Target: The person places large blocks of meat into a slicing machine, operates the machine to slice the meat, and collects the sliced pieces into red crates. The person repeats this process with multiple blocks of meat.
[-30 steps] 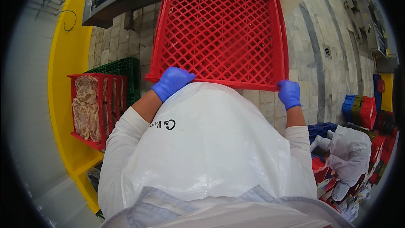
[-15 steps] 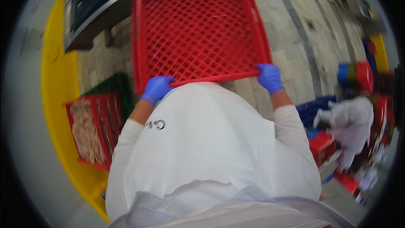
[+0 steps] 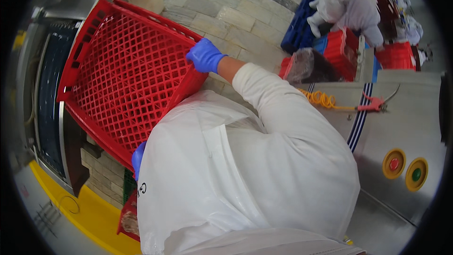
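Note:
A red plastic crate [image 3: 132, 80] with a lattice base is held tilted in front of me, with nothing lying in it. My right hand [image 3: 205, 55], in a blue glove, is closed on its upper right corner. At the near lower edge my blue-gloved left hand [image 3: 138, 159] is mostly hidden behind my white apron [image 3: 193, 170]; it appears to grip the rim, as the visible part lies against it. The crate's left side reaches the edge of a machine with a dark belt [image 3: 49, 99].
A yellow barrier [image 3: 89, 215] and a red crate with pale pieces [image 3: 129, 221] lie lower left. Right stands a steel machine [image 3: 391, 108] with round buttons and a pink air gun [image 3: 373, 104] on a coiled yellow hose. A person in white [image 3: 349, 2] bends beside red crates.
I have turned to the right, and the crate has swung to the left of view and tilted, beside the belt machine. Both hands remain on it. The steel panel has come into view.

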### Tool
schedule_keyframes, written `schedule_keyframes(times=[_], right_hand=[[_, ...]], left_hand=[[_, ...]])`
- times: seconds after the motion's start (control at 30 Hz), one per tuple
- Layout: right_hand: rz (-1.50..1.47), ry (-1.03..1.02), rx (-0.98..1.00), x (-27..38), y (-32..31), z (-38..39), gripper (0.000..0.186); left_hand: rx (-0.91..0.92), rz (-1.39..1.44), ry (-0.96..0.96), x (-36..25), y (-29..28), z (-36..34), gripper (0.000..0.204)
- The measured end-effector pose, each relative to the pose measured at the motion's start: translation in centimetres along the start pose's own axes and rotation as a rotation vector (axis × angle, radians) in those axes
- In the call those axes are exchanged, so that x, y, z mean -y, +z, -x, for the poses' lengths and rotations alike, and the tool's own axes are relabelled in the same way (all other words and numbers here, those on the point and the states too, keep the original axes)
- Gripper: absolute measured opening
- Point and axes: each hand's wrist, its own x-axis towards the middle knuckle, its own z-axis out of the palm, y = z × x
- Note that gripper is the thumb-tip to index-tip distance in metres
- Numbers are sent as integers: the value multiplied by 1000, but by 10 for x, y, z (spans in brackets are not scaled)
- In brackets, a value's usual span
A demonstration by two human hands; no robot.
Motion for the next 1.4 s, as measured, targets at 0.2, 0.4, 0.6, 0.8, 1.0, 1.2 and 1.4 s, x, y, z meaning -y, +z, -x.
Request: schedule_keyframes(times=[0.2,0.4,0.6,0.8,1.0,1.2,1.4], right_hand=[[-11,28,52,-10,8,-2,25],[-75,38,-32,-9,4,0,29],[-59,-4,-69,-9,13,-2,27],[-58,19,-31,-5,5,-2,30],[9,84,-63,6,2,7,51],[-64,188,-512,69,21,35,76],[-308,166,-484,127,83,110,79]], left_hand=[[-5,78,-47,-16,-2,-7,37],[-19,110,-73,-31,1,0,37],[-31,-26,-53,-47,4,14,41],[-185,-28,160,16,9,5,54],[-650,1,324,85,-31,63,52],[-1185,228,-1,285,-12,178,45],[-564,126,-670,467,158,311,42]])
